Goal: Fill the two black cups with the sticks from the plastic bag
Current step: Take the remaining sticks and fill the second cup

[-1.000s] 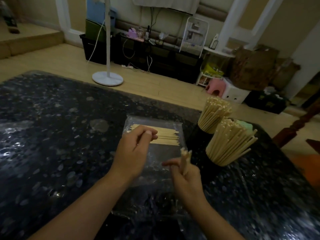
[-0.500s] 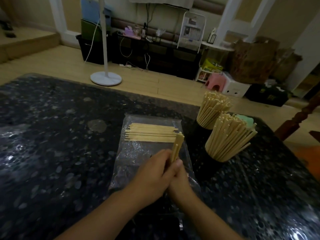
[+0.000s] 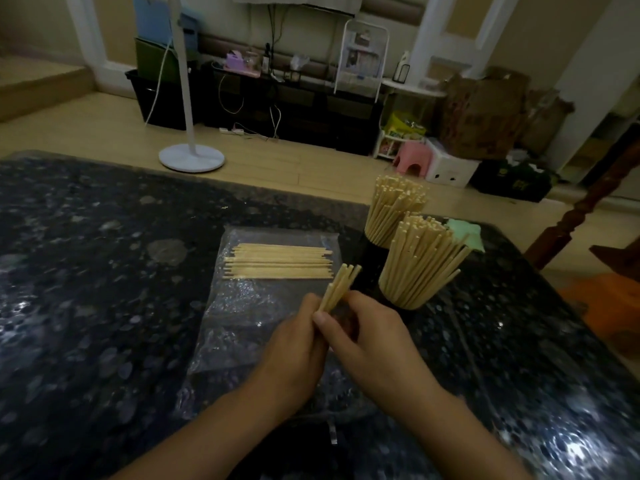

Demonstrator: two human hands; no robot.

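Both hands met at lower centre of the frame, gripping one small bundle of sticks (image 3: pixel 339 287) that angled up and to the right: the left hand (image 3: pixel 294 355) curled round its lower end, and the right hand (image 3: pixel 370 341) closed on it from the right, thumb laid across. Both forearms reached up from the bottom edge. Just above the hands, more loose sticks (image 3: pixel 280 261) lay flat on the clear plastic bag (image 3: pixel 242 306) spread on the dark speckled surface (image 3: pixel 86 271). Right of the bag stood the two black cups, near cup (image 3: pixel 412 299) and far cup (image 3: pixel 372 245), each packed with upright sticks.
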